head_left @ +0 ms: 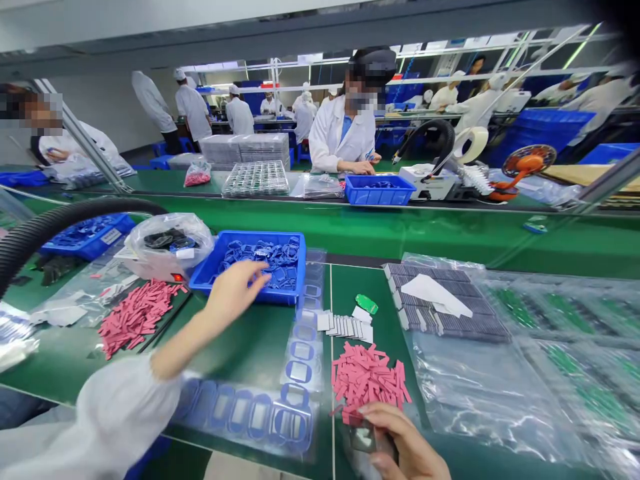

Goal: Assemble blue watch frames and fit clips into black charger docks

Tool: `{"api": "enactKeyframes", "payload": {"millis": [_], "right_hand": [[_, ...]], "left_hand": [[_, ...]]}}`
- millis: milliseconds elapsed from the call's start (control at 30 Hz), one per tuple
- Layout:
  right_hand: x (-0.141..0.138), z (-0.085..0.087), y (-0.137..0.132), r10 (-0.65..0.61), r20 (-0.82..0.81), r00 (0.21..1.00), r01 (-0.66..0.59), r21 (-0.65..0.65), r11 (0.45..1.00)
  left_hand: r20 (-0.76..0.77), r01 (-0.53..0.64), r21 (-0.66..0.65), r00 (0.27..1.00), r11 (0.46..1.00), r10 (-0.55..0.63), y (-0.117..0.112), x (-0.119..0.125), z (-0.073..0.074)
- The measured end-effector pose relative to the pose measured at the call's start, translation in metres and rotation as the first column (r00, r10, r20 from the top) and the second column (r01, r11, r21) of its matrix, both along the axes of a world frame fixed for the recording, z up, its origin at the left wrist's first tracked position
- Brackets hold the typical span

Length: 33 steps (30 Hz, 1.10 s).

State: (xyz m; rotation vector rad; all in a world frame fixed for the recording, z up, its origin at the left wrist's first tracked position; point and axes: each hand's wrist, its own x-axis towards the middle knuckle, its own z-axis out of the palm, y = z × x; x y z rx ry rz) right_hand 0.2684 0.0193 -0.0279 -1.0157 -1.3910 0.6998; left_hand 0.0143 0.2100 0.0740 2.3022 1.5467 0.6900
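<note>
My left hand (235,288) stretches forward in a white sleeve, fingers apart, its tips at the rim of a blue bin (253,267) filled with blue frame parts. My right hand (400,445) is at the bottom edge, fingers curled around a small dark square part (364,438). Just above it lies a heap of pink strips (367,377). A clear tray (280,400) holding blue-rimmed parts runs along the table in front of me. A row of small white tabs (346,325) and a green piece (367,304) lie between the bin and the heap.
Another pile of pink strips (135,317), a plastic bag of dark parts (167,243) and a black hose (55,227) are to the left. Stacked grey trays (440,307) in clear wrapping lie to the right. A person in a white coat (345,137) works across the green belt.
</note>
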Motion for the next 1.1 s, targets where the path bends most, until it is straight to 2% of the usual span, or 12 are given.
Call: {"api": "enactKeyframes", "payload": {"millis": [67, 167, 267, 367, 533, 667, 733, 800, 900, 933, 1000, 1100], "right_hand": [[0.002, -0.005, -0.003, 0.023, -0.017, 1.000, -0.024, -0.048, 0.999], [0.005, -0.013, -0.006, 0.035, -0.042, 0.999, -0.039, -0.104, 0.994], [0.006, -0.015, -0.007, 0.016, -0.055, 0.998, -0.023, -0.127, 0.992], [0.005, -0.013, -0.007, -0.001, -0.041, 0.999, -0.005, -0.133, 0.991], [0.003, -0.011, -0.007, -0.046, -0.031, 0.998, 0.043, -0.102, 0.994], [0.000, -0.010, -0.009, -0.118, -0.045, 0.992, 0.112, -0.117, 0.987], [-0.008, -0.006, -0.012, -0.157, -0.094, 0.983, 0.139, -0.175, 0.975], [-0.020, 0.003, -0.017, -0.195, -0.185, 0.963, 0.143, -0.263, 0.954], [-0.043, 0.021, -0.024, -0.167, -0.307, 0.937, 0.058, -0.335, 0.940], [-0.050, 0.027, -0.025, -0.153, -0.333, 0.930, 0.031, -0.344, 0.939], [-0.062, 0.038, -0.027, -0.125, -0.379, 0.917, -0.022, -0.362, 0.932], [-0.073, 0.048, -0.027, -0.125, -0.460, 0.879, -0.095, -0.426, 0.900]], "left_hand": [[-0.057, -0.024, 0.037, 0.998, 0.999, 0.026, 0.032, -0.003, -0.002], [-0.115, -0.010, 0.053, 0.993, 0.999, 0.016, 0.055, -0.003, -0.009], [-0.125, -0.005, 0.060, 0.992, 0.998, 0.013, 0.055, -0.002, -0.013], [-0.090, -0.010, 0.068, 0.996, 0.998, 0.016, 0.043, -0.003, -0.010], [0.096, 0.049, 0.060, 0.994, 0.997, -0.054, 0.005, 0.001, 0.001], [0.305, 0.122, -0.020, 0.946, 0.992, -0.110, -0.039, 0.015, 0.002], [0.415, 0.194, -0.088, 0.899, 0.977, -0.141, -0.067, 0.024, 0.000], [0.573, 0.318, -0.177, 0.803, 0.932, -0.165, -0.097, 0.034, -0.005], [0.688, 0.423, -0.171, 0.698, 0.890, -0.200, -0.138, 0.049, -0.021], [0.726, 0.401, -0.139, 0.663, 0.906, -0.182, -0.149, 0.053, -0.028], [0.751, 0.292, -0.036, 0.638, 0.956, -0.167, -0.165, 0.060, -0.040], [0.708, 0.202, 0.133, 0.666, 0.970, -0.236, -0.178, 0.064, -0.051]]}}
